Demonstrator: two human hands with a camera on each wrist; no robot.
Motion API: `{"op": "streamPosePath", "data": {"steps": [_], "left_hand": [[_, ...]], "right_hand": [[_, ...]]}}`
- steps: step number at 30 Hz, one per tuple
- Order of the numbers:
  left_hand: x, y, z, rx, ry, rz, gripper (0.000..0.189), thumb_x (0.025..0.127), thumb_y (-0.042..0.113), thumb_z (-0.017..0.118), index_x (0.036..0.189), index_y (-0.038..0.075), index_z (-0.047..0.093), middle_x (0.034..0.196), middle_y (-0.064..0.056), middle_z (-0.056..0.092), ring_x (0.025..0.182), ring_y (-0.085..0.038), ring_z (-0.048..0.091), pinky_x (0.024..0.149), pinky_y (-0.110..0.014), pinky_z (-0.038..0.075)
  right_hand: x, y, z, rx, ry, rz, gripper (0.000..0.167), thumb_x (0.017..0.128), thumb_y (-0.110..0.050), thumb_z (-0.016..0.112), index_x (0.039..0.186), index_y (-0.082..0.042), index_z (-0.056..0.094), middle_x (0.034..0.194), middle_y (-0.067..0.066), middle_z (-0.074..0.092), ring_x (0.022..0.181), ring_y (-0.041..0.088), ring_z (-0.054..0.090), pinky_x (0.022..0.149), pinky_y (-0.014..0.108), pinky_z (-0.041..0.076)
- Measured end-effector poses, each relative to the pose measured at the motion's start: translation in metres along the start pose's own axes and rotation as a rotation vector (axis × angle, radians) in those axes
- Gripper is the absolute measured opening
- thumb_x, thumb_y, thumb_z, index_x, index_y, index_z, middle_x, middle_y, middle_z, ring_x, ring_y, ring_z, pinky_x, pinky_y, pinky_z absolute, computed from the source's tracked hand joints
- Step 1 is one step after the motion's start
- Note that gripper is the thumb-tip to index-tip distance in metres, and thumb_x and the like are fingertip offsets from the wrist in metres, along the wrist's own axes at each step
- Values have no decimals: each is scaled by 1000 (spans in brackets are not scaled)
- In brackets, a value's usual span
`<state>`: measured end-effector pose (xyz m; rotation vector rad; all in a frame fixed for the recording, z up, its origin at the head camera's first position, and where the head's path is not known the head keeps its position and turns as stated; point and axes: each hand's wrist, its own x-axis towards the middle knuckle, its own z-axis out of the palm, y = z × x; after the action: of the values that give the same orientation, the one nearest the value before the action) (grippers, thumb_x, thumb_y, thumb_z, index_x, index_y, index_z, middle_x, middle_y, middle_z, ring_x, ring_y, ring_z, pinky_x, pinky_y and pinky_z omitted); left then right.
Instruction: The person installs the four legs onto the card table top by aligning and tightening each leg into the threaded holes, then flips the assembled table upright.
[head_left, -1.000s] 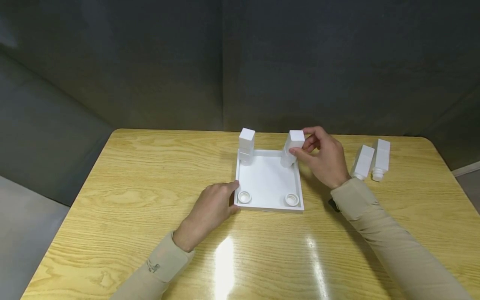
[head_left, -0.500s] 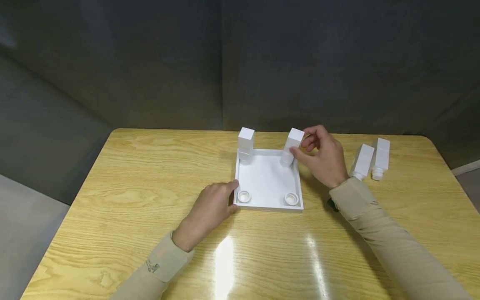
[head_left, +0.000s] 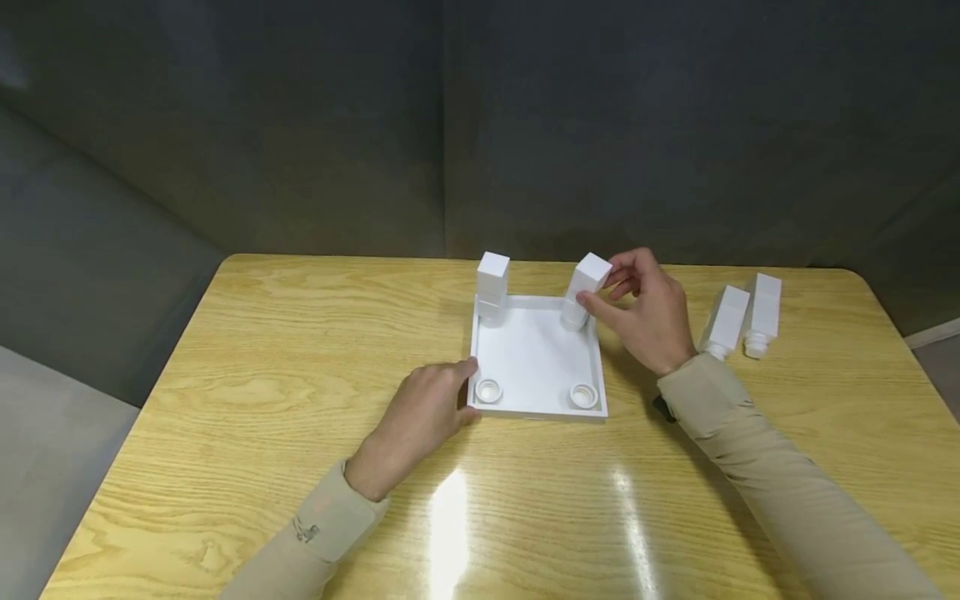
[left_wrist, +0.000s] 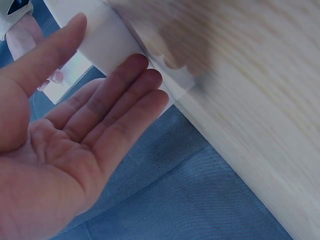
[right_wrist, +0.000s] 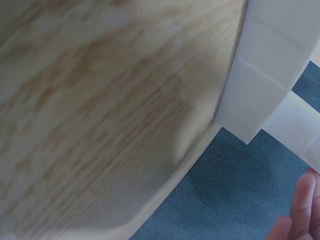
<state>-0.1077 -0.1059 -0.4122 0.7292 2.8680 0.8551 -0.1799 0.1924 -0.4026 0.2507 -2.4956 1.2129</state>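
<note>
White bottle (head_left: 587,281), two other bottles (head_left: 762,310) near right sleeve (head_left: 787,496)

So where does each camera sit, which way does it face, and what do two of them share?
Head: worn on the person's head, facing forward and down at the table, tray and bottles; left hand, right hand and sleeves show.
Left wrist: faces the tray's side; the left hand looms large, the right shows small at upper left.
Right wrist: faces table and tray; some fingers show at lower right.
Shared: head and left wrist both show the left hand beside the tray.
</note>
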Motion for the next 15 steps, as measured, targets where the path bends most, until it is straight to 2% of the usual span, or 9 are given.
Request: {"op": "streamPosePath", "data": {"steps": [9,15], "left_hand": [[0,0,0,-5,-1,1,59,79,3,97,130,-13,69,116,-29,76,106,-44,75,93,-54,60],[0,-1,0,1,-7,0,60,80,3,97,130,-13,69,117,-29,76,106,-44,75,93,-54,60]], "right_hand": [[1,0,3,-27,-1,-32,55,87,-2,93,134,5,65,100,17,68,85,25,63,76,28,44],[1,0,5,-54,4,-66,56,85,-3,95,133,6,69,97,17,65,83,25,61,76,28,45]]}}
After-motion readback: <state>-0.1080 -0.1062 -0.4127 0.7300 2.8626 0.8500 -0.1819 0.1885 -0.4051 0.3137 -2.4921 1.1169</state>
